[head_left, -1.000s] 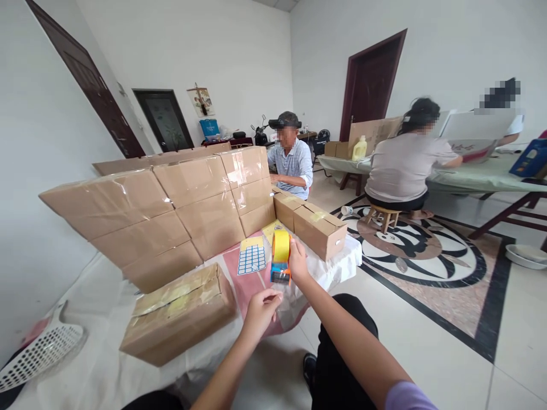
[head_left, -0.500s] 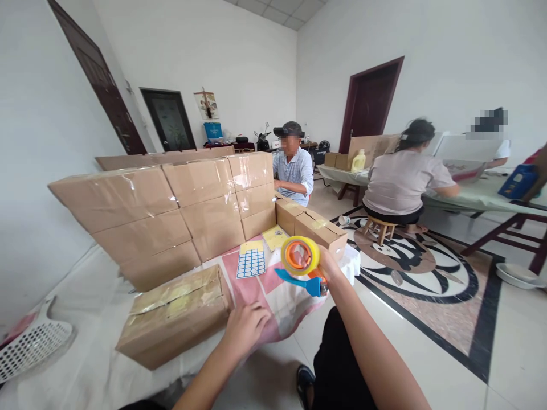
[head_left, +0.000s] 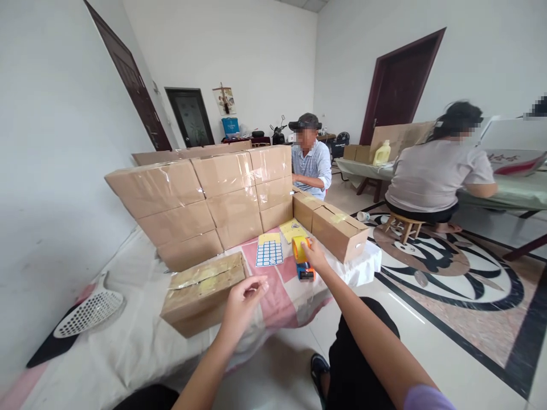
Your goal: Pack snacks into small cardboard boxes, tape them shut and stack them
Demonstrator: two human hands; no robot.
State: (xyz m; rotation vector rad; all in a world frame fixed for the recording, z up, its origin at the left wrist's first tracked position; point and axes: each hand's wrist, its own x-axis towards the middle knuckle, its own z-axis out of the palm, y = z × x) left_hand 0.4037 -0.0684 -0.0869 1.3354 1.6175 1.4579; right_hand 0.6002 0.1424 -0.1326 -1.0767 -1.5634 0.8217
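Note:
My right hand [head_left: 315, 254] is closed on a tape dispenser [head_left: 300, 249] with a yellow roll and blue and orange parts, low over the pink-and-white cloth. My left hand [head_left: 244, 299] is near the right end of a taped cardboard box [head_left: 203, 302]. Its fingers are curled with the tips together; anything between them is too small to make out. Behind the dispenser lies a sheet of blue-bordered labels [head_left: 269, 254], and beside that a yellow sheet [head_left: 292, 229].
Stacked cardboard boxes [head_left: 200, 208] form a wall along the table's back. More boxes [head_left: 339, 230] line its right side. A white perforated basket [head_left: 92, 313] lies at left. One person [head_left: 311, 159] sits behind the boxes; another [head_left: 433, 165] sits on a stool at right.
My right hand has lowered the tape dispenser toward the cloth and turned it. My left hand has lifted slightly and brought its fingertips together. The view has swung left.

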